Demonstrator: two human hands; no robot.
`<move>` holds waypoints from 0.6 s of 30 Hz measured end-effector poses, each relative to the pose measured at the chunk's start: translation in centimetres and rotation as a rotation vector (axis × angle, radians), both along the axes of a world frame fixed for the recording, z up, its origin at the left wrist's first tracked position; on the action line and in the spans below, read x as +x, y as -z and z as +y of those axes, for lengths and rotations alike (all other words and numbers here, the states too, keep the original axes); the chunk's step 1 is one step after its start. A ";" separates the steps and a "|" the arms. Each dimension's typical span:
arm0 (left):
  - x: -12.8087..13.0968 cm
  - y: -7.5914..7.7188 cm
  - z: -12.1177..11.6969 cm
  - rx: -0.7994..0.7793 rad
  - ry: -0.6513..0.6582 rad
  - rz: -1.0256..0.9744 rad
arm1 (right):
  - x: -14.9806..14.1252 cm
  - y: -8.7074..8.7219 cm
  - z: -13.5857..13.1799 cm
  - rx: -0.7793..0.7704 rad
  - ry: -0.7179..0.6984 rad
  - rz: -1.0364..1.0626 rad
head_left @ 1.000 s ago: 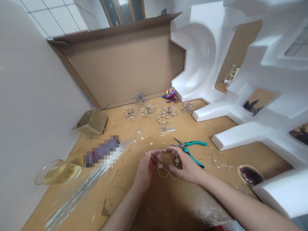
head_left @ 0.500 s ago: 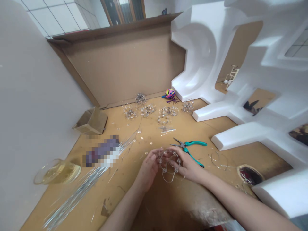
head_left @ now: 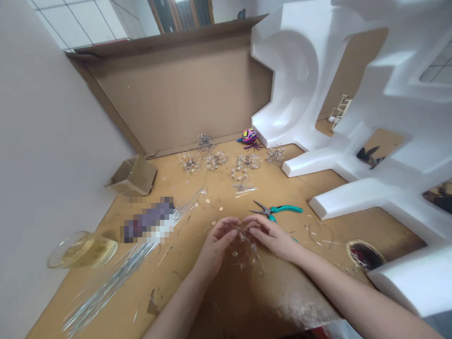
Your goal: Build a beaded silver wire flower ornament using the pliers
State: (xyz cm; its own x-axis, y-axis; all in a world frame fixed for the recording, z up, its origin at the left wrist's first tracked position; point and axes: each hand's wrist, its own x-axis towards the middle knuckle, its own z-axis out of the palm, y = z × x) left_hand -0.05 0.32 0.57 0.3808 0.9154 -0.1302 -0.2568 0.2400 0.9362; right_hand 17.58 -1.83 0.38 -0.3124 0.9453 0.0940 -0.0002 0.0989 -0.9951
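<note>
My left hand (head_left: 216, 242) and my right hand (head_left: 270, 238) meet fingertip to fingertip over a thin wire piece with clear beads (head_left: 246, 252). Both hands pinch the wire near its top, and the beaded loops hang down between my palms. Teal-handled pliers (head_left: 278, 211) lie on the cardboard floor just behind my right hand. A bundle of straight wires (head_left: 116, 278) stretches away to the left of my left hand.
Several finished wire-and-bead clusters (head_left: 215, 160) lie at the back beside a colourful toy (head_left: 248, 137). A small cardboard box (head_left: 132, 177), a glass bowl (head_left: 82, 248), a wire coil (head_left: 319, 234), a round tin (head_left: 365, 255) and white foam blocks (head_left: 356, 197) surround the floor.
My hands have closed together: the open ring of beaded wire held wide a second ago is now folded, its loops hanging below my touching fingertips.
</note>
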 end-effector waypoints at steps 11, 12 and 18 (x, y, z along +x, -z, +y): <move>0.4 0.3 -0.2 0.026 -0.102 0.081 | 0.2 0.1 0.0 -0.293 -0.128 0.160; 0.4 0.2 -0.3 0.032 -0.107 0.091 | 0.3 0.2 0.1 -0.294 -0.111 0.150; 0.0 0.5 0.1 0.057 -0.150 0.092 | 0.8 0.0 0.7 -0.357 0.021 0.160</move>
